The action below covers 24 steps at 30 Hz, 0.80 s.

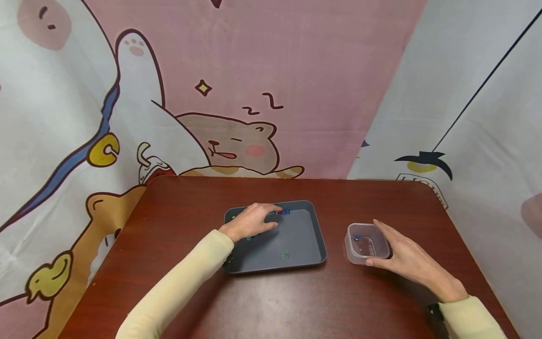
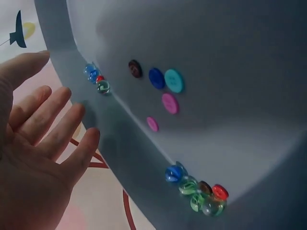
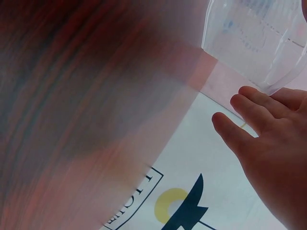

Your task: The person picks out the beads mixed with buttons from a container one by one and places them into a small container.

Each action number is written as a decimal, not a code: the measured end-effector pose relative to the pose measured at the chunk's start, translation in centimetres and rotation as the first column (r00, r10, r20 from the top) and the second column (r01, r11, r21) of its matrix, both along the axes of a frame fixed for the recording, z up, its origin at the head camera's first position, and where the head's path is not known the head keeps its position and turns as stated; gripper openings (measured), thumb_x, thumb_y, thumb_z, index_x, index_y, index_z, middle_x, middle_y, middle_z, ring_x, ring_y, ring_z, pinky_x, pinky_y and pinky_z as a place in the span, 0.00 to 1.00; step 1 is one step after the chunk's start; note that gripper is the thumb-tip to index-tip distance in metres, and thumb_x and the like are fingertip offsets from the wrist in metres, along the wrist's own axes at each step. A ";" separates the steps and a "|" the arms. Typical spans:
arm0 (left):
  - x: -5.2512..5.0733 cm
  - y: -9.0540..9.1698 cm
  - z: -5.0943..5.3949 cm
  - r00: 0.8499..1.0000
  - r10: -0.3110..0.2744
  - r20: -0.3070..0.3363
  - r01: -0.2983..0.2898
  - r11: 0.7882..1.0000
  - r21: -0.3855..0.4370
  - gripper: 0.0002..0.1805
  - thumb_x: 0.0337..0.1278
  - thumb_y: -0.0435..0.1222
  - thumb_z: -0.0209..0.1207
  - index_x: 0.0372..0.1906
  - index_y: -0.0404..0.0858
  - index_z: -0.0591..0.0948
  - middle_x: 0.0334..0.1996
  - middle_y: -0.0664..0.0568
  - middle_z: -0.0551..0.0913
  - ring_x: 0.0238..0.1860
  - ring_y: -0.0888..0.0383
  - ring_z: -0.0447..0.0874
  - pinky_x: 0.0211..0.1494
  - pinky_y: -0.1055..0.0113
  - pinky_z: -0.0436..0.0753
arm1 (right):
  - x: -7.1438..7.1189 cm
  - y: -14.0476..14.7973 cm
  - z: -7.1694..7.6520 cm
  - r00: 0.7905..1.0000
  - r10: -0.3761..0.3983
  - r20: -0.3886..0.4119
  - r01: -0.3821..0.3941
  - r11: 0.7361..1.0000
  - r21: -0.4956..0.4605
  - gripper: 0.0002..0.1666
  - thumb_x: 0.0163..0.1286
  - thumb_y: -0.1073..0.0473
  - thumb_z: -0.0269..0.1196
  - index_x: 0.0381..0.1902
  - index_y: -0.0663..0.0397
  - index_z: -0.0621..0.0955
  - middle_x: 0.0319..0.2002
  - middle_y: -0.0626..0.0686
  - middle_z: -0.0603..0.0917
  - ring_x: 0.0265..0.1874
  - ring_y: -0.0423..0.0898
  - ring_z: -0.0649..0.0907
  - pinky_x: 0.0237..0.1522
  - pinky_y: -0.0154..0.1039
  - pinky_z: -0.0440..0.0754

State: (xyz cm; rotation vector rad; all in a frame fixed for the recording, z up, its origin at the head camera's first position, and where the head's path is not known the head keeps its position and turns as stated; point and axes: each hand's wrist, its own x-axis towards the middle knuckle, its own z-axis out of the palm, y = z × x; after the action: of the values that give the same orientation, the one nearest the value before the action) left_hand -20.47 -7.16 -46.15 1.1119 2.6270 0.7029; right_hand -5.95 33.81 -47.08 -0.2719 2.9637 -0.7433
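Note:
My left hand [image 1: 253, 221] reaches over the left part of a dark grey tray [image 1: 296, 240], its fingers loosely extended and holding nothing. In the left wrist view, the fingertips are near a small group of glass marbles [image 2: 91, 73] along the tray's side. Several buttons lie on the tray floor, among them a turquoise button [image 2: 174, 80] and a pink button [image 2: 170, 103]. More marbles [image 2: 188, 186] gather in a corner with a red button [image 2: 220, 192]. My right hand [image 1: 406, 256] grips a clear plastic container [image 1: 360, 259] between thumb and fingers. A blue marble [image 1: 357, 238] is inside it.
Tray and container stand apart on a reddish-brown wooden table [image 1: 271, 306], the container to the right. Two clear-green marbles [image 1: 285, 255] lie near the tray's front side. A cartoon-printed cloth [image 1: 322, 94] hangs behind the table.

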 end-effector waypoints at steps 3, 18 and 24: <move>-0.1 0.4 -0.2 1.000 0.014 -0.006 -0.014 1.000 -0.020 0.27 0.68 0.38 0.67 0.69 0.37 0.78 0.66 0.47 0.81 0.65 0.51 0.80 0.68 0.54 0.76 | 0.0 0.0 0.0 1.000 0.000 0.001 0.000 1.000 -0.002 0.71 0.54 0.27 0.75 0.79 0.67 0.60 0.73 0.72 0.65 0.66 0.69 0.72 0.60 0.72 0.72; -0.7 1.2 -1.3 0.999 0.040 -0.026 -0.042 0.996 -0.074 0.27 0.70 0.39 0.66 0.70 0.38 0.78 0.66 0.47 0.80 0.66 0.50 0.79 0.67 0.55 0.78 | 0.1 -0.1 0.0 1.000 -0.011 0.009 0.011 1.000 -0.001 0.71 0.54 0.24 0.73 0.79 0.65 0.60 0.73 0.71 0.66 0.64 0.68 0.73 0.59 0.72 0.73; -0.8 1.2 -1.4 0.998 0.066 0.006 -0.066 0.996 -0.057 0.25 0.70 0.37 0.66 0.69 0.38 0.78 0.64 0.47 0.82 0.65 0.51 0.80 0.65 0.56 0.79 | 0.2 -0.1 0.0 1.000 -0.007 -0.008 0.007 1.000 -0.002 0.71 0.54 0.25 0.74 0.79 0.64 0.61 0.73 0.71 0.66 0.64 0.68 0.73 0.59 0.72 0.74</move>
State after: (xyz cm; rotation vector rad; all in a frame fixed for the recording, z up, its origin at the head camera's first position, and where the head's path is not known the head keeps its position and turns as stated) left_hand -21.31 -5.97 -47.60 1.0098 2.6705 0.6397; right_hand -5.76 33.76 -47.10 -0.2654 2.9731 -0.7480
